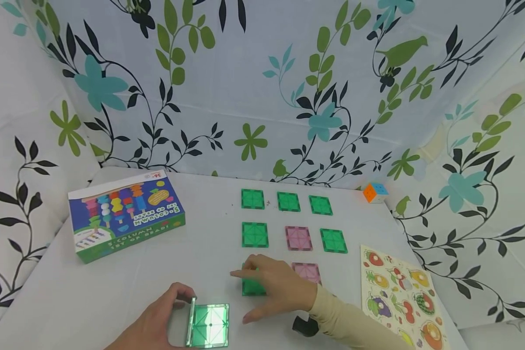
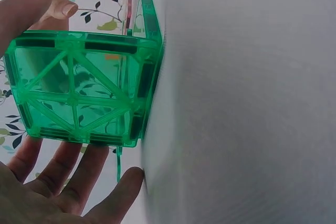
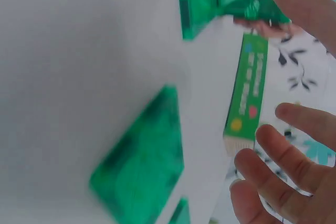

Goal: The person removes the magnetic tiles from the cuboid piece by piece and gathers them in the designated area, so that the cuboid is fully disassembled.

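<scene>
My left hand [image 1: 155, 321] holds a green magnetic tile [image 2: 72, 98] upright between its thumb and fingers. That tile stands along the left edge of another green tile [image 1: 218, 333], which lies flat on the white table. To the right, my right hand [image 1: 280, 287] hovers with fingers spread and nothing in its grasp. Partly hidden under it is a further green tile [image 1: 250, 288]. Beyond lie several flat green tiles in rows, such as one green tile [image 1: 254, 235], along with a pink tile [image 1: 298, 238] and a nearer pink tile [image 1: 307, 272].
At the back left lies a blue and green boxed game [image 1: 127, 214]. A small puzzle cube [image 1: 375, 193] sits by the far right edge. On the right is a board of fruit pictures [image 1: 402, 296]. Leaf-patterned cloth [image 1: 253, 107] hangs behind the table.
</scene>
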Action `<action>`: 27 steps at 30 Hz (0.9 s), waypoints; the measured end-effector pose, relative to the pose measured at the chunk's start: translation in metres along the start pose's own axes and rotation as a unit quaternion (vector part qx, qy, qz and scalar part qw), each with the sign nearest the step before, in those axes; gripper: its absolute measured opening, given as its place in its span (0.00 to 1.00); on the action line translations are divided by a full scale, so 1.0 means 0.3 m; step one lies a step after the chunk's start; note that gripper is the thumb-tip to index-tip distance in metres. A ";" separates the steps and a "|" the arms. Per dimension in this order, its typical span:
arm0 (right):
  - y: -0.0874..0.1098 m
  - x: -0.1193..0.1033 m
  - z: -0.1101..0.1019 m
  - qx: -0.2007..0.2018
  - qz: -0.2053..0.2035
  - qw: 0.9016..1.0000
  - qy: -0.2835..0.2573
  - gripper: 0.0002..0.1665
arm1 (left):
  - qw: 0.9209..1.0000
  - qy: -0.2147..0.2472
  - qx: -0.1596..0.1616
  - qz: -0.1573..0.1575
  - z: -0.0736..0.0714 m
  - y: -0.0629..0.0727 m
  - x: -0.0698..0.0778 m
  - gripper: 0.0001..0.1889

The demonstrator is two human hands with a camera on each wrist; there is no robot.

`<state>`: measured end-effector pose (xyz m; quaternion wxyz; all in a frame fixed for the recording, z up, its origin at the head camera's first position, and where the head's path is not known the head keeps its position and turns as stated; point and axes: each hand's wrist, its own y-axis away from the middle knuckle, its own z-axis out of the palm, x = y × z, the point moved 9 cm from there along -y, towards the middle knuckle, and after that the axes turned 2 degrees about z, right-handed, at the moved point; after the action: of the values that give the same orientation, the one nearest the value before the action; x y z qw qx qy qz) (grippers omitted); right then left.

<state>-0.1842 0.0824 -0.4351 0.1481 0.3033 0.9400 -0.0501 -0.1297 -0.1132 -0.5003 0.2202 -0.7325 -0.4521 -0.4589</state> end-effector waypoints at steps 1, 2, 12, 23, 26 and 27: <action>-0.018 -0.025 0.013 -0.002 -0.014 1.000 0.006 0.52 | 1.000 -0.003 0.002 0.004 0.000 -0.001 0.002 0.46; -0.034 -0.047 0.028 -0.004 -0.026 1.000 0.017 0.51 | 1.000 -0.006 0.005 0.007 -0.001 -0.002 0.004 0.46; -0.116 -0.162 0.159 -0.041 -0.038 0.993 0.105 0.51 | 0.998 -0.002 0.015 0.065 -0.003 -0.003 0.029 0.46; -0.140 -0.203 0.205 -0.056 -0.044 0.990 0.122 0.48 | 0.992 -0.005 0.041 0.117 -0.018 -0.002 0.056 0.47; -0.143 -0.209 0.200 -0.043 -0.044 0.990 0.130 0.48 | 0.992 -0.005 0.043 0.122 -0.019 -0.001 0.060 0.46; -0.144 -0.210 0.199 -0.039 -0.043 0.990 0.132 0.48 | 0.991 -0.006 0.045 0.124 -0.020 0.000 0.061 0.46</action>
<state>-0.1459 0.0015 -0.4723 0.0318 0.2607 0.9647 0.0206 -0.1296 -0.1091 -0.4813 0.3058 -0.7748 -0.3793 -0.4029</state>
